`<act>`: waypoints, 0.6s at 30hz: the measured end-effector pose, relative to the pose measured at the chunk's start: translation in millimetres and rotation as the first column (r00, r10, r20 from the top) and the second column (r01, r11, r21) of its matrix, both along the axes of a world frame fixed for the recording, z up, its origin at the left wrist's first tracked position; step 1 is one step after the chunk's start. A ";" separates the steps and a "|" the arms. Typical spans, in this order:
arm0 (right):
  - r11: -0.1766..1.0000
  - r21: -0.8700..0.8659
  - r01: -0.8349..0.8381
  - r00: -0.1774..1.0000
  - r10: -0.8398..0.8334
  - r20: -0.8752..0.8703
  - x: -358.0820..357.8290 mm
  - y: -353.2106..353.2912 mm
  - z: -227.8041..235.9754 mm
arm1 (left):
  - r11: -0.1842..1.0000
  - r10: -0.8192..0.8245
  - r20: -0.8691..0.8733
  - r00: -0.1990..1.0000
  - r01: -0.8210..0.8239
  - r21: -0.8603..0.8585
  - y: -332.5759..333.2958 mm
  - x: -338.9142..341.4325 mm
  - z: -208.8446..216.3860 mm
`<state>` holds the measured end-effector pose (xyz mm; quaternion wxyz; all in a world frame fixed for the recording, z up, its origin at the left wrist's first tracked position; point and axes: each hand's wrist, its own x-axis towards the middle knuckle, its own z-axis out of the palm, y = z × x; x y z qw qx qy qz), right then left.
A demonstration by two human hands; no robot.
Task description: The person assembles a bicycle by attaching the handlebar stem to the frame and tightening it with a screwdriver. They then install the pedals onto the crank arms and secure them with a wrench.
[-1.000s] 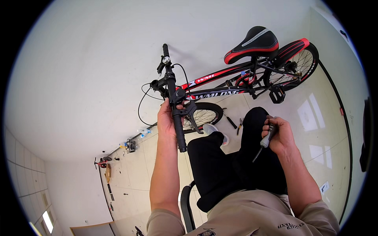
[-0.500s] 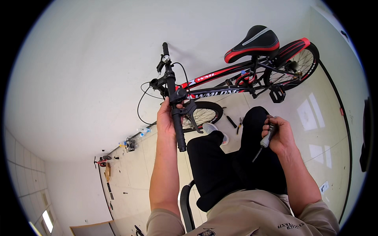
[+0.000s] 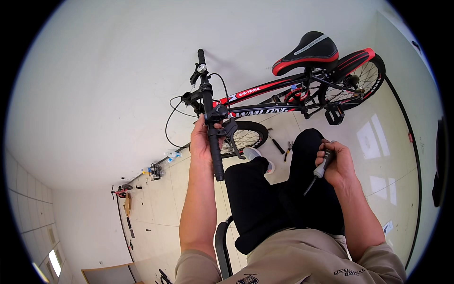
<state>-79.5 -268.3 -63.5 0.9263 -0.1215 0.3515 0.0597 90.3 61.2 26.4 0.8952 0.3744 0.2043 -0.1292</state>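
The left hand's (image 3: 200, 146) fingers were mostly hidden behind the handlebar (image 3: 217, 160). The right hand (image 3: 338, 165) covered part of the screwdriver (image 3: 322, 167), whose tip was indistinct against the black trousers (image 3: 253, 203). A small dark item (image 3: 148, 230) was too small to identify. The lower edge cut off a black object (image 3: 164, 277).

Glossy painted bicycle frame (image 3: 269, 87), matt rubbery handlebar grip (image 3: 217, 161), smooth plastic-looking screwdriver handle (image 3: 323, 165), metal screwdriver shaft (image 3: 309, 186), matt cloth trousers (image 3: 265, 203), shiny smooth floor tiles (image 3: 395, 203)
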 end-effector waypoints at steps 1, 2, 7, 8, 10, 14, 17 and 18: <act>1.000 0.001 0.000 1.000 0.000 -0.002 0.1 0.6 0.8 | 1.000 -0.023 0.028 0.999 0.023 0.013 2.1 1.4 -1.4; 1.000 -0.005 -0.003 1.000 0.003 -0.005 0.1 1.2 1.5 | 0.999 -0.047 0.055 0.997 0.045 0.026 4.3 2.6 -2.4; 1.000 -0.021 -0.006 1.000 0.005 -0.022 -1.0 2.9 1.4 | 0.994 -0.030 0.059 0.998 0.023 0.109 0.0 -0.1 2.0; 1.000 -0.017 -0.008 1.000 0.008 -0.019 -1.0 3.5 2.0 | 0.995 -0.019 0.063 0.998 0.013 0.099 1.1 -0.3 2.0; 1.000 -0.010 -0.009 1.000 0.009 -0.018 -1.8 3.1 1.4 | 0.998 -0.014 0.047 0.999 0.011 0.067 -0.1 -1.5 2.7; 1.000 -0.010 -0.007 1.000 0.007 -0.018 -2.9 0.6 2.5 | 1.000 0.005 -0.007 1.000 -0.005 0.024 -2.9 -2.3 5.0; 1.000 -0.010 -0.005 1.000 0.004 -0.021 -3.0 -3.4 2.3 | 0.999 0.016 -0.020 1.000 -0.015 0.041 -8.5 -2.4 4.7; 1.000 -0.010 -0.004 1.000 0.004 -0.019 -2.6 -3.8 1.9 | 0.998 0.010 -0.002 1.000 -0.010 0.056 -9.2 -2.2 4.0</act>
